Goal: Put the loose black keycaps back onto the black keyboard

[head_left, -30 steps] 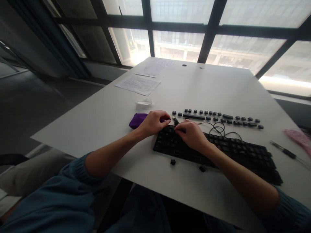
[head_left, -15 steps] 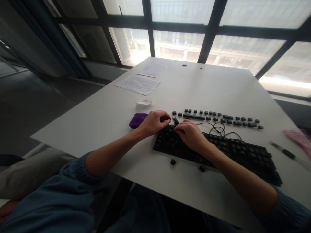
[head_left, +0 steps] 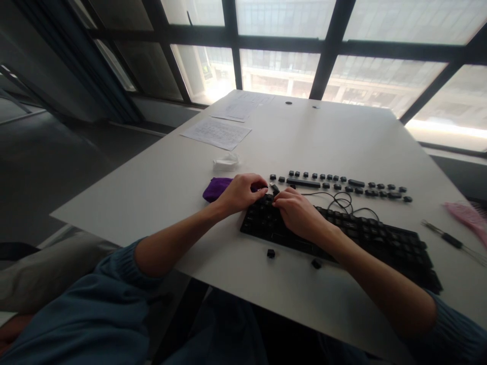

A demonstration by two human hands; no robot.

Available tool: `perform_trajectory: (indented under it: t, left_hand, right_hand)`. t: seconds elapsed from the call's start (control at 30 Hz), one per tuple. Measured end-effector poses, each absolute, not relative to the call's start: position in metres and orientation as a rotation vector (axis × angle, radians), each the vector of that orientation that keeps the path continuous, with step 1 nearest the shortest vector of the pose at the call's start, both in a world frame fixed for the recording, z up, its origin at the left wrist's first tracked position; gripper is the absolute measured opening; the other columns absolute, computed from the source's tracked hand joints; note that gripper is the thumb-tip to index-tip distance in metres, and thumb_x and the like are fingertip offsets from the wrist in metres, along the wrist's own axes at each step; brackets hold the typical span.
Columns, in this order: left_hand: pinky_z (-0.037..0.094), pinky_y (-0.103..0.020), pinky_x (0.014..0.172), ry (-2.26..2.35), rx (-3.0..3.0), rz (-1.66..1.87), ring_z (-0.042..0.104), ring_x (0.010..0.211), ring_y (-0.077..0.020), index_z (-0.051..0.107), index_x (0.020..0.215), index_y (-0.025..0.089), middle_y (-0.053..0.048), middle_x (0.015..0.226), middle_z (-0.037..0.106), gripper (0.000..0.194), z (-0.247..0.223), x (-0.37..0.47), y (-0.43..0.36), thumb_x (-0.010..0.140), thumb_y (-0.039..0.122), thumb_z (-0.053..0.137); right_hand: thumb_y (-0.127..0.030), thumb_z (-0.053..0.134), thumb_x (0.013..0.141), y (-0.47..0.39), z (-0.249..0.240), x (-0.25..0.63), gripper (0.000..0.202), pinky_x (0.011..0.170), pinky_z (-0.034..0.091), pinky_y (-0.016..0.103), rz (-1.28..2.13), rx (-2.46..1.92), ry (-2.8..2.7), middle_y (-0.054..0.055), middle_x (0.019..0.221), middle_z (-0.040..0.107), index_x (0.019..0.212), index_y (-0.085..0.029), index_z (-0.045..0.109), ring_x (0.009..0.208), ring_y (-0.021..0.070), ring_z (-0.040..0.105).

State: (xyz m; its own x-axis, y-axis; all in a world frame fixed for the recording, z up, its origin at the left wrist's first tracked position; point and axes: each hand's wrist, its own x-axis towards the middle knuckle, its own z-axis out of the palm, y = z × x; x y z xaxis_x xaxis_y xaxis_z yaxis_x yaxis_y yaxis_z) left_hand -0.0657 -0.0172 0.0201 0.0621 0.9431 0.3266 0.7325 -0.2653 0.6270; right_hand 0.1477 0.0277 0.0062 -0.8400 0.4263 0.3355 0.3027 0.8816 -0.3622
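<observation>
A black keyboard (head_left: 365,238) lies at a slant along the near side of the table, with some keycaps off it. My left hand (head_left: 243,191) hovers over its far left corner, thumb and forefinger pinched round a small black keycap that barely shows. The fingertips of my right hand (head_left: 299,210) are closed together on the keyboard's upper left keys; whatever they grip is hidden. Between the two hands rests the cable's USB plug (head_left: 274,188). Two loose keycaps, one at the left (head_left: 270,253) and another (head_left: 316,263), lie in front of the keyboard.
Behind the keyboard, removed keycaps stand in two rows with a long space bar (head_left: 303,182) and a looped cable (head_left: 342,204). A purple cloth pouch (head_left: 215,189), white crumpled wrapper (head_left: 226,162) and papers (head_left: 216,133) lie left. A wire keycap puller (head_left: 451,239) and pink item (head_left: 464,215) lie right.
Both hands hold nearly the same place. The right fingers have shifted very slightly on the keys; the loose keycaps stay put.
</observation>
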Motion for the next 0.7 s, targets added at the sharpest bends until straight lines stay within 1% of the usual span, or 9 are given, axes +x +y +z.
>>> perform_trajectory:
  t: [0.13, 0.23, 0.4, 0.53, 0.7]
  left_hand:
    - [0.052, -0.024, 0.074, 1.677, 2.04, 1.004, 0.069, 0.077, -0.0149, 0.076, 0.093, 0.017, -0.002, 0.087, 0.076, 0.014, 0.0209, -0.0647, -0.0172, 0.085, 0.024, 0.069]
    - [0.053, -0.025, 0.074, 1.679, 2.039, 1.014, 0.069, 0.077, -0.015, 0.077, 0.093, 0.017, -0.002, 0.088, 0.077, 0.014, 0.0213, -0.0649, -0.0166, 0.084, 0.024, 0.069]
    - [0.054, -0.024, 0.074, 1.651, 2.003, 1.028, 0.069, 0.078, -0.0149, 0.077, 0.095, 0.017, -0.002, 0.09, 0.078, 0.016, 0.0221, -0.0657, -0.0161, 0.081, 0.022, 0.071]
    - [0.055, -0.024, 0.073, 1.627, 2.007, 1.02, 0.068, 0.076, -0.0143, 0.077, 0.093, 0.017, -0.002, 0.088, 0.077, 0.016, 0.0233, -0.0645, -0.0171, 0.078, 0.02, 0.072]
    - [0.057, -0.024, 0.072, 1.554, 1.963, 1.011, 0.069, 0.075, -0.0145, 0.077, 0.093, 0.016, -0.003, 0.086, 0.077, 0.016, 0.0255, -0.063, -0.0182, 0.078, 0.019, 0.072]
  right_hand:
    - [0.008, 0.047, 0.082, 0.0297, 0.0032, 0.1487, 0.041, 0.09, 0.051, 0.036, 0.396, -0.526, -2.652, 0.01, 0.103, 0.072, 0.088, -0.018, 0.078, 0.099, 0.0232, 0.057]
    - [0.01, 0.047, 0.08, 0.031, 0.0017, 0.1494, 0.044, 0.089, 0.052, 0.037, 0.398, -0.539, -2.648, 0.01, 0.102, 0.072, 0.09, -0.019, 0.079, 0.098, 0.0235, 0.057]
    - [0.009, 0.048, 0.082, 0.0287, 0.0028, 0.1508, 0.041, 0.087, 0.051, 0.036, 0.394, -0.535, -2.657, 0.01, 0.1, 0.071, 0.086, -0.018, 0.078, 0.096, 0.0233, 0.055]
    - [0.01, 0.048, 0.079, 0.027, 0.0016, 0.1511, 0.04, 0.084, 0.051, 0.034, 0.371, -0.52, -2.669, 0.01, 0.097, 0.071, 0.082, -0.018, 0.077, 0.093, 0.0229, 0.054]
    - [0.008, 0.048, 0.081, 0.0289, -0.0014, 0.1499, 0.039, 0.086, 0.051, 0.034, 0.422, -0.548, -2.599, 0.008, 0.099, 0.073, 0.081, -0.019, 0.077, 0.096, 0.0225, 0.057]
